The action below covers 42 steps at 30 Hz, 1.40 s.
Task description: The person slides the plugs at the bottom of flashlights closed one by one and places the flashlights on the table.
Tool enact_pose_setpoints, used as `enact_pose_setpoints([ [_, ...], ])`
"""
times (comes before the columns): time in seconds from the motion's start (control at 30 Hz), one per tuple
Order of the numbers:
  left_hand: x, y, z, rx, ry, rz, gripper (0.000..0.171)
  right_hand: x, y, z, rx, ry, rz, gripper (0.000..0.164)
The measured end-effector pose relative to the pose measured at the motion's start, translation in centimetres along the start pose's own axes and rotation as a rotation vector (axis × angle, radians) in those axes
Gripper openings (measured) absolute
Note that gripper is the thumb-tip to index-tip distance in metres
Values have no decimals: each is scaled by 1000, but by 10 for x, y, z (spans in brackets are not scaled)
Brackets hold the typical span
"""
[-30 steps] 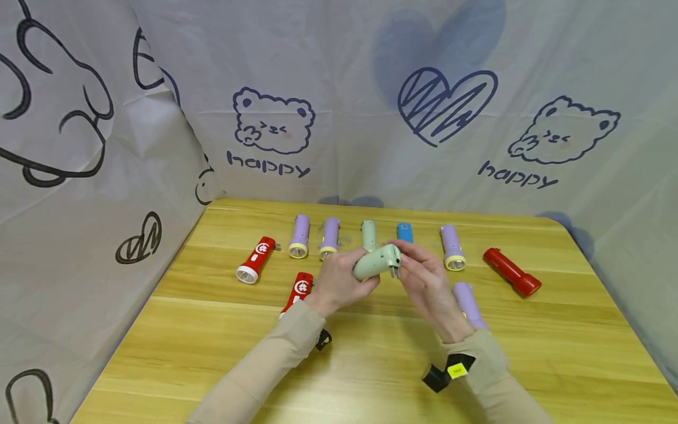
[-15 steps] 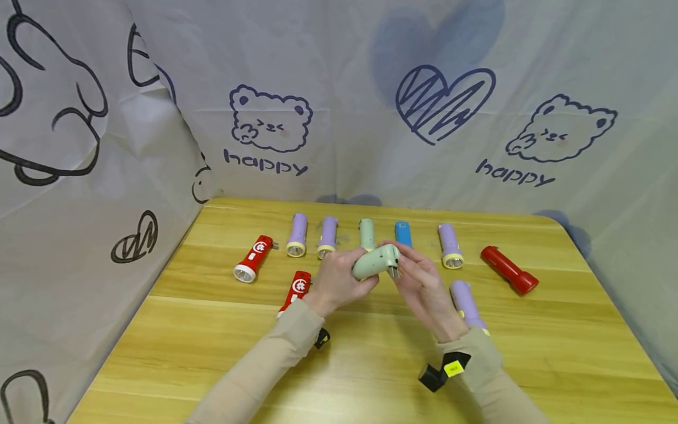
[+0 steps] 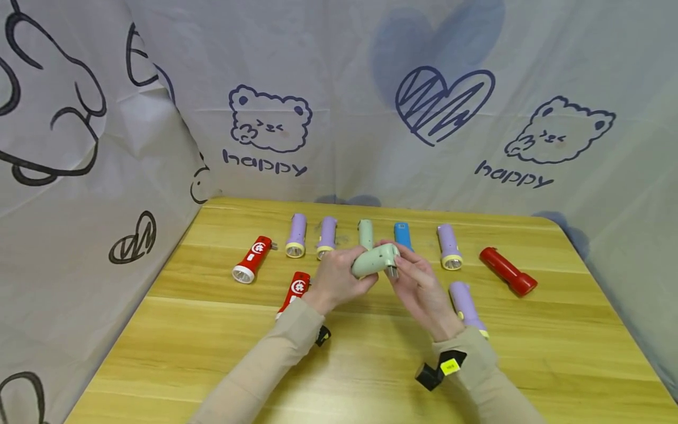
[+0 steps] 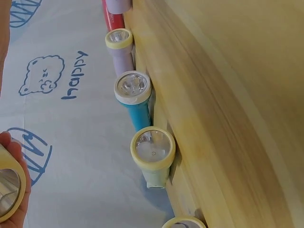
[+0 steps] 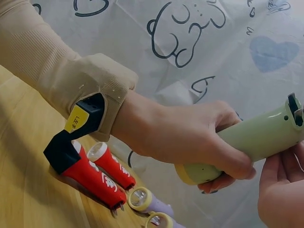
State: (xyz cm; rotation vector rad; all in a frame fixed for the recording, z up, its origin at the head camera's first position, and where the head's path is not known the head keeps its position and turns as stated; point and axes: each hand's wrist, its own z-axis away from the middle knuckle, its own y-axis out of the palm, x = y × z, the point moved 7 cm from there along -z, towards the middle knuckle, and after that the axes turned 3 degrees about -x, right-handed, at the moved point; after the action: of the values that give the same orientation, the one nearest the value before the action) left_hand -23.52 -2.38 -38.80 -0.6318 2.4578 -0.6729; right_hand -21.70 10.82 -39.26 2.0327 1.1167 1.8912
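My left hand [image 3: 339, 277] grips a pale green flashlight [image 3: 373, 262] round its body, held above the table. Two metal plug prongs [image 3: 392, 271] stick out of its tail end, on the right. Thumb and fingers of my right hand [image 3: 424, 288] pinch that tail end beside the prongs. In the right wrist view, the left hand [image 5: 190, 135] wraps the green flashlight [image 5: 261, 135] near its yellow rim, and the right fingertips [image 5: 280, 173] touch its underside near the tail. The yellow-rimmed lens end [image 4: 10, 190] shows at the left edge of the left wrist view.
On the wooden table [image 3: 175, 353] lie several purple flashlights [image 3: 296, 235], another green flashlight [image 3: 365, 232], a blue one [image 3: 402, 234] and red ones [image 3: 251, 259], [image 3: 508, 271]. A red flashlight [image 3: 296, 290] sits close to the left wrist. A printed cloth [image 3: 360, 147] hangs behind.
My right thumb has shifted slightly left, onto the flashlight's tail end by the prongs. The left hand keeps its grip, and the whole view has shifted a little.
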Motion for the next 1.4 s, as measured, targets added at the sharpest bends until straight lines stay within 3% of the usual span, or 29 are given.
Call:
enact_pose_setpoints([
  [0.6,0,8,2,35,-4,27,24,-6,-7,7,-42,-3,31,32],
  [0.8,1,8,1,32,-3,6,22,-6,-9,5,-63,2,57,30],
  [1.13,0,7,1,37,0,-13,24,-5,-9,4,-59,-5,5,32],
  [1.4,1,7,2,36,12,-32,24,-8,-13,3,-109,30,40,29],
])
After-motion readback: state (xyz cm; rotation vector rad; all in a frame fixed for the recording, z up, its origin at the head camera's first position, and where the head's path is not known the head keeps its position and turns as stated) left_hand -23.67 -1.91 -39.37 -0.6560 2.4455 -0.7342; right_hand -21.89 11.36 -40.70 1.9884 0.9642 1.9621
